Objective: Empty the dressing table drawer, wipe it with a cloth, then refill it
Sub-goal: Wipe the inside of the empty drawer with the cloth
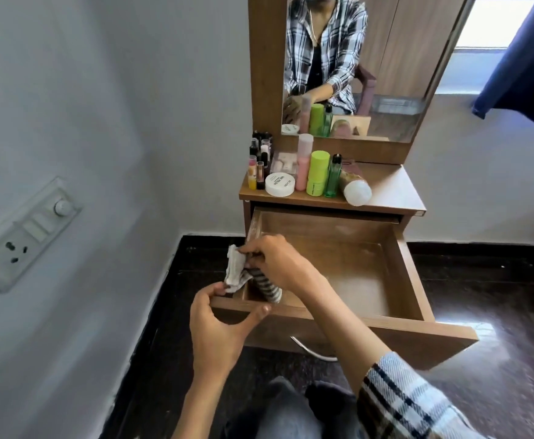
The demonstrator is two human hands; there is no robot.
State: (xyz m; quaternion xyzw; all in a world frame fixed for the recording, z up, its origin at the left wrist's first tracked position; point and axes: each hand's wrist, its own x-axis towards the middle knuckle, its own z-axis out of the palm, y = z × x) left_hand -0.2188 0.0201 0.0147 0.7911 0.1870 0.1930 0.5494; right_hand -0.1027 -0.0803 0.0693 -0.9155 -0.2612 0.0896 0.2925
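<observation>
At the drawer's (413, 274) left wall, the right hand (275, 259) has its fingers curled tight on a cloth (237, 269), pinching it where it drapes over the wall's top edge. The cloth's pale end hangs outside the drawer; its striped end hangs inside, down toward the front left corner. Just below, the left hand (216, 331) grips the drawer's front left corner, fingers curled over the outside near the cloth's pale end and thumb lying along the top of the front panel. The two hands are near each other but not touching.

Beyond the hands, the drawer stands pulled well out of the dressing table (392, 188); its floor shows bare wood with a pale, dusty sheen. A curved metal handle (311, 350) sits on the front panel below the right forearm, which wears a plaid sleeve (405, 403).

On the tabletop above, the toiletries stand grouped at the left: a cluster of small dark bottles (259, 160), a round white tub (280, 184), a pink bottle (303, 163), a lime-green canister (318, 172), a slim green bottle (333, 179), and a white-capped tube (354, 185) lying on its side. The mirror (370, 58) behind reflects the seated person. A switchboard (28, 232) is on the left wall.
</observation>
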